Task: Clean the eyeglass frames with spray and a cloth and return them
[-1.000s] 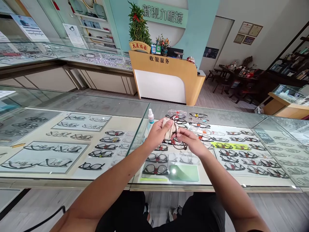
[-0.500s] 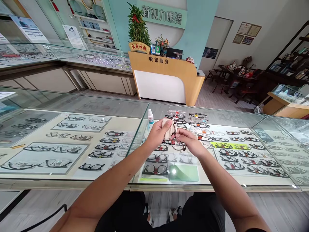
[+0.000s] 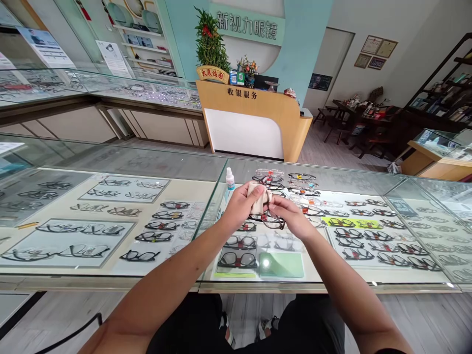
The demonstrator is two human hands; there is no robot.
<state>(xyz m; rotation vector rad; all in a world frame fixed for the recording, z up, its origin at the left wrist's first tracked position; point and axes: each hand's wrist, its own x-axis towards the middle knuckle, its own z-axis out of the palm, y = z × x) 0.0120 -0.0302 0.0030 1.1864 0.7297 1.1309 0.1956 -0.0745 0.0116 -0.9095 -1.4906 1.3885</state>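
small white plastic bottle with a blue lower band upright on a glass-topped display counter, left hand pinching cream cloth against dark-rimmed, clear-lensed eyeglasses above the counter, right hand pinching their frame

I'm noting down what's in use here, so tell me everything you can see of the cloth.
The cloth is pale cream, soft-looking and bunched or folded; any weave or print is too small to tell. It is held up above the glass counter, pinched in the left grip, with the thumb lying across its upper part. It lies against the dark-rimmed glasses and seems to hide part of them, while the right grip holds their frame close beside it.
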